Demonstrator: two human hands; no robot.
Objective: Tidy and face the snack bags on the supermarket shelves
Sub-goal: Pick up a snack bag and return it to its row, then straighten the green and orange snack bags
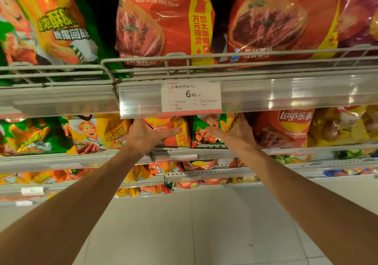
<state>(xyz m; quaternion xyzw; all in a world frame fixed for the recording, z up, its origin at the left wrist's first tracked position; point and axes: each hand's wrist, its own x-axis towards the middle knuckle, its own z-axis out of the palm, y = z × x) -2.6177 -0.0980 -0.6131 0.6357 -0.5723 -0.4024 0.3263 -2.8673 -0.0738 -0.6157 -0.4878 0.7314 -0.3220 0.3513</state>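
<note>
On the second shelf, my left hand (148, 134) grips a red barbecue chip bag (181, 133), thumb across its front and fingers behind its left edge. Right beside it, my right hand (233, 132) grips a green and orange snack bag (206, 130), thumb on the front and fingers round its right side. Both bags stand upright, touching each other, their tops hidden behind the price rail. Another red chip bag (284, 127) stands just right of my right hand.
The upper wire shelf (184, 64) holds large red barbecue bags (163, 23) and green and orange bags (57, 29). A price tag (191, 97) hangs on its rail directly above my hands. Yellow bags (343, 125) stand at right; lower shelves (204, 172) hold more bags above a tiled floor.
</note>
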